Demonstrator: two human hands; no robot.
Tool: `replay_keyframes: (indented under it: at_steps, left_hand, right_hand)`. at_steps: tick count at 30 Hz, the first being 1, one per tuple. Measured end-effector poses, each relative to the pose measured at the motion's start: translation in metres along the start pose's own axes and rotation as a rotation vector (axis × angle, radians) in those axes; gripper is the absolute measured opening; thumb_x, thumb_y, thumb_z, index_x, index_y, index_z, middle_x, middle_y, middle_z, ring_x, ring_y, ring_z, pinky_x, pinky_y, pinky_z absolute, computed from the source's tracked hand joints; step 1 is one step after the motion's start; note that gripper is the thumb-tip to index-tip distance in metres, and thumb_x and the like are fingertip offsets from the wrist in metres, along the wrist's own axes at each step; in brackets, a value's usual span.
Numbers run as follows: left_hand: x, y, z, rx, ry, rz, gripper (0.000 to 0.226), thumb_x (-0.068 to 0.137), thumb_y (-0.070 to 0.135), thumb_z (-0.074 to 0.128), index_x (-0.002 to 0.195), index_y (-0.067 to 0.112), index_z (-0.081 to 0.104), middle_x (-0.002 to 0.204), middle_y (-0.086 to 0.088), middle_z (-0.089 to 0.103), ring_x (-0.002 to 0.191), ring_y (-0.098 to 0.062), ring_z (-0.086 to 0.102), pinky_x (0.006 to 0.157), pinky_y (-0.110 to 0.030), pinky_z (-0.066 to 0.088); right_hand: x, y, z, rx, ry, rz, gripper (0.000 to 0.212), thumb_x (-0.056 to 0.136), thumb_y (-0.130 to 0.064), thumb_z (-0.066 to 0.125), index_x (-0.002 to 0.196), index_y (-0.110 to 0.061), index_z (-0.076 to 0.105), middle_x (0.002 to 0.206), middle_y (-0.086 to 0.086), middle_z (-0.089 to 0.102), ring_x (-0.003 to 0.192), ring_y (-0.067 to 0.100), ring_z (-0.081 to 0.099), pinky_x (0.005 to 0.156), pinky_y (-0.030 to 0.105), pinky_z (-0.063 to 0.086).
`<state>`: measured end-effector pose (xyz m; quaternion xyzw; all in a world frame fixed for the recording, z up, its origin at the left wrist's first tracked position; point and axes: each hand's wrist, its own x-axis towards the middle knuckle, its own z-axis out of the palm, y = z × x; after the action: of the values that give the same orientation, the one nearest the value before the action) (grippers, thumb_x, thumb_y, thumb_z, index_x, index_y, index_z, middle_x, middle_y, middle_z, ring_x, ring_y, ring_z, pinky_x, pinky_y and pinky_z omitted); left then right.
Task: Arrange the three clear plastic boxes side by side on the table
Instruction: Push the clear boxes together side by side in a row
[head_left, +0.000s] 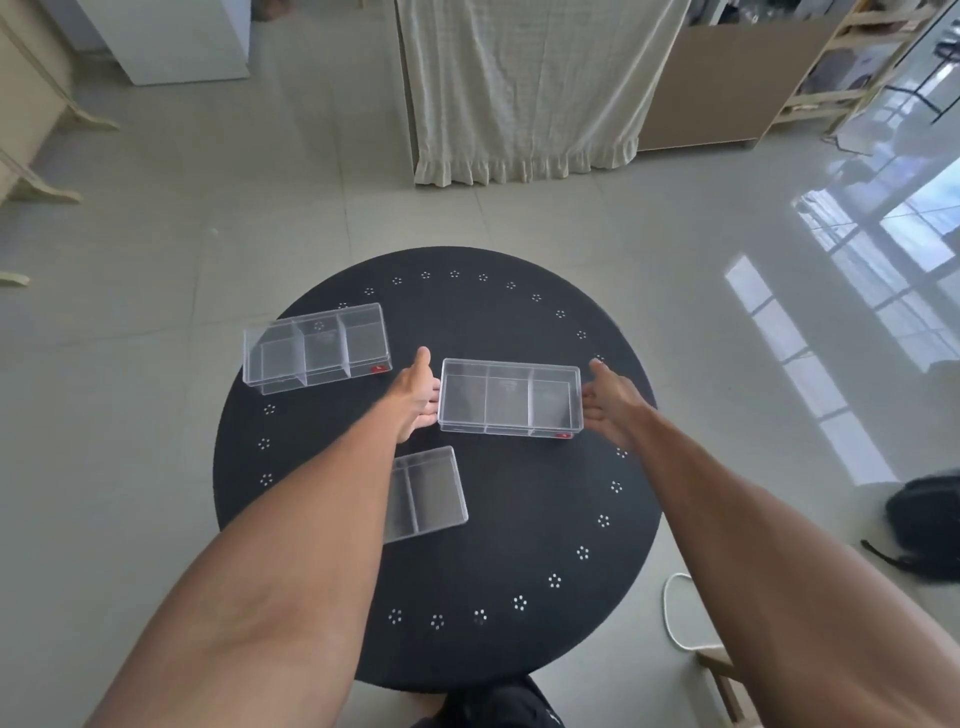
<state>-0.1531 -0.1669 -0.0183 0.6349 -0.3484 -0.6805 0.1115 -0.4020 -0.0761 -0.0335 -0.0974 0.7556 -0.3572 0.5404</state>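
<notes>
Middle box (509, 397) sits clamped between my left hand (415, 397) and right hand (610, 408), palms pressed on its ends. Two other boxes (317, 345) lie apart on the table (519, 519).

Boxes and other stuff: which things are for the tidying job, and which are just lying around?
For the job: middle box between the hands, far-left box, near box, black round table.

Just lying about: black backpack, white cord, curtain.
</notes>
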Motion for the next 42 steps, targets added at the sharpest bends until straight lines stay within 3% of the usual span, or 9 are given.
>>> replay_keyframes:
  at_steps: [8,16,19,22,27,31,38,40,42]
  left_hand:
    - [-0.014,-0.028,-0.079,-0.103,0.116,-0.038,0.074,0.104,0.052,0.022,0.144,-0.008,0.039,0.149,-0.023,0.043,0.134,-0.035,0.046,0.110,-0.043,0.038]
    - [-0.035,-0.056,-0.147,-0.166,0.251,-0.044,0.067,0.104,0.047,0.026,0.144,-0.004,0.042,0.150,-0.022,0.043,0.134,-0.035,0.046,0.110,-0.043,0.039]
    - [-0.040,-0.061,-0.165,-0.191,0.299,-0.040,0.064,0.103,0.047,0.027,0.141,-0.001,0.046,0.142,-0.017,0.052,0.119,-0.031,0.056,0.100,-0.038,0.043]
    - [-0.041,-0.063,-0.177,-0.221,0.335,-0.021,0.052,0.105,0.041,0.026,0.134,0.005,0.051,0.123,-0.007,0.055,0.098,-0.026,0.061,0.083,-0.029,0.044]
    - [-0.040,-0.060,-0.195,-0.211,0.365,-0.027,0.057,0.105,0.040,0.025,0.145,0.003,0.042,0.146,-0.015,0.049,0.128,-0.030,0.051,0.099,-0.034,0.039]
    - [-0.037,-0.059,-0.205,-0.187,0.372,-0.015,0.057,0.103,0.044,0.025,0.137,0.005,0.048,0.135,-0.010,0.055,0.109,-0.027,0.054,0.098,-0.034,0.039]
    - [-0.034,-0.054,-0.210,-0.195,0.350,-0.011,0.062,0.104,0.044,0.023,0.148,0.004,0.038,0.146,-0.014,0.049,0.122,-0.028,0.055,0.090,-0.031,0.041]
    - [-0.030,-0.053,-0.210,-0.202,0.339,0.003,0.060,0.105,0.042,0.023,0.145,0.001,0.041,0.135,-0.016,0.058,0.106,-0.025,0.062,0.083,-0.028,0.043]
    - [-0.028,-0.053,-0.211,-0.183,0.351,0.006,0.059,0.105,0.041,0.023,0.142,0.000,0.045,0.099,-0.010,0.064,0.077,-0.017,0.059,0.067,-0.025,0.044]
  right_hand:
    - [-0.013,-0.010,0.078,-0.132,-0.176,-0.049,0.063,0.108,-0.047,0.040,0.129,0.009,0.058,0.097,0.012,0.070,0.088,0.024,0.071,0.074,0.033,0.054]
    - [-0.038,-0.010,0.152,-0.193,-0.278,-0.049,0.047,0.110,-0.032,0.035,0.125,0.004,0.060,0.096,0.012,0.071,0.088,0.025,0.071,0.071,0.033,0.055]
    - [-0.045,-0.008,0.177,-0.209,-0.299,-0.045,0.038,0.110,-0.027,0.033,0.116,-0.001,0.061,0.099,0.011,0.071,0.092,0.026,0.070,0.085,0.037,0.055]
    - [-0.053,-0.009,0.196,-0.228,-0.306,-0.060,0.036,0.109,-0.020,0.033,0.100,-0.003,0.064,0.096,0.011,0.071,0.091,0.027,0.069,0.080,0.036,0.056]
    - [-0.059,-0.011,0.214,-0.225,-0.319,-0.080,0.034,0.108,-0.015,0.036,0.094,-0.006,0.065,0.094,0.009,0.072,0.087,0.025,0.069,0.071,0.033,0.056]
    - [-0.056,-0.014,0.221,-0.228,-0.315,-0.068,0.034,0.108,-0.015,0.035,0.088,-0.010,0.062,0.094,0.009,0.071,0.086,0.022,0.069,0.075,0.033,0.054]
    - [-0.055,-0.019,0.228,-0.223,-0.284,-0.080,0.034,0.108,-0.018,0.037,0.095,-0.005,0.064,0.095,0.013,0.073,0.092,0.024,0.071,0.071,0.030,0.055]
    - [-0.052,-0.019,0.229,-0.225,-0.280,-0.079,0.034,0.109,-0.019,0.037,0.094,-0.005,0.064,0.096,0.013,0.073,0.102,0.025,0.070,0.079,0.033,0.056]
    - [-0.052,-0.020,0.230,-0.216,-0.284,-0.078,0.032,0.108,-0.018,0.037,0.096,-0.005,0.063,0.094,0.010,0.071,0.095,0.025,0.071,0.085,0.036,0.056]
